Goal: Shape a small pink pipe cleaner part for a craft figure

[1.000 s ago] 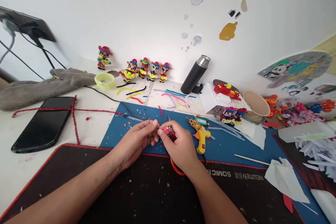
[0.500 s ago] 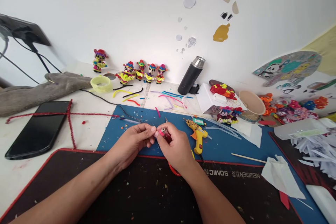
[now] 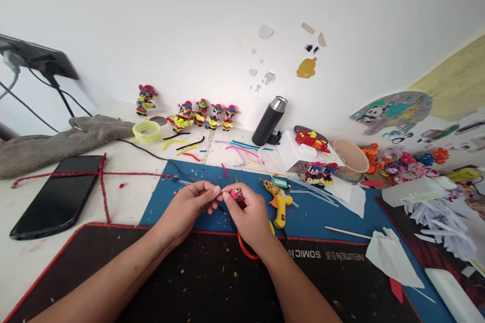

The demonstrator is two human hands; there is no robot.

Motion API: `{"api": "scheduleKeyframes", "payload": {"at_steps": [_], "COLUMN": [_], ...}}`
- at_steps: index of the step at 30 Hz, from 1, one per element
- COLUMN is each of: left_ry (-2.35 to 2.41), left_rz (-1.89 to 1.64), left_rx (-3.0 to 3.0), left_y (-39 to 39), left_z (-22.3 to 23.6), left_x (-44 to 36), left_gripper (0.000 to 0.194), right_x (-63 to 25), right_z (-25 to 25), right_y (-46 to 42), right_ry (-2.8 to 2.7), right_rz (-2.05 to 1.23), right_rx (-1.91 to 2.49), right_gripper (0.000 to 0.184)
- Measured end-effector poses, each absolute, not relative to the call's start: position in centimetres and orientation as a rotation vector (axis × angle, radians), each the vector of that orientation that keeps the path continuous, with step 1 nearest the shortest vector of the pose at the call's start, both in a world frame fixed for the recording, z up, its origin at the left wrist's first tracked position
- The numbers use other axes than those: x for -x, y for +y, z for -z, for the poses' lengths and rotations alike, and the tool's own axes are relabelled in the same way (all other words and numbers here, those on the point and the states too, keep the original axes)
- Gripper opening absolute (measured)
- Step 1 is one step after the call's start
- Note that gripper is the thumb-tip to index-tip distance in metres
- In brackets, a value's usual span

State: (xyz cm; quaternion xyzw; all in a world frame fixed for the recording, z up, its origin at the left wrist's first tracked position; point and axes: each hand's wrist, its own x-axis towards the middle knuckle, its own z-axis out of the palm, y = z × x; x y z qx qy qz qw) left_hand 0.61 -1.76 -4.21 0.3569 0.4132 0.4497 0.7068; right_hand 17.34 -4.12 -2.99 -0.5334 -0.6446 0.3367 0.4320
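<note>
Over the blue mat (image 3: 159, 202), the fingertips of my two hands almost meet. My left hand (image 3: 191, 209) is closed in a pinch, and what lies between its thumb and finger is too small to make out. A lighter (image 3: 238, 196), reddish with a metal top, is tucked inside my right hand (image 3: 252, 219), whose thumb and forefinger are also pinched together. Partly hidden under that hand are scissors with a red and yellow handle (image 3: 244, 250). A yellow glue gun (image 3: 281, 207) lies to its right.
Small pipe-cleaner figures (image 3: 185, 116) stand along the wall. A black thermos (image 3: 270, 121) leans behind cut pipe-cleaner pieces (image 3: 189, 146). On the left, a red pipe-cleaner cross (image 3: 102, 186) lies over a phone (image 3: 56, 202). Glue sticks (image 3: 314, 192) and a wooden stick (image 3: 346, 232) lie right.
The camera view has tilted up and shifted slightly, so the table items sit lower in the picture. Both hands keep their pinched pose, and more of the scissors shows beneath my right hand.
</note>
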Motion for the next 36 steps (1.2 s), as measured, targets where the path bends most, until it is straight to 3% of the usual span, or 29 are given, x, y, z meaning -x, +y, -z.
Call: {"api": "scheduleKeyframes", "payload": {"at_steps": [10,20,30,36], "left_ry": [0.928,0.926,0.931,0.910], "left_rz": [-1.079,-1.127,-1.118,-1.099], "left_rx": [-0.754,-0.653,-0.681,-0.673], "left_y": [-1.0,-1.1,-0.7,-0.7], "left_z": [3.7,2.7,2.4,2.5], "left_x": [0.3,0.6,0.8,0.9], "left_gripper": [0.048,0.053,0.056,0.054], "right_x": [-17.8,-22.1,-22.2,-22.0], "right_z": [2.7,2.0,-1.1,-2.2], "right_y": [-4.4,-3.9,0.2,2.3], "right_ry": [-1.498,-1.765,-2.289,-2.442], "right_rz": [-0.905,-0.832,-0.340,-0.214], "right_rx": [1.373,1.607,1.823,1.904], "right_gripper": [0.024,0.019,0.015,0.020]}}
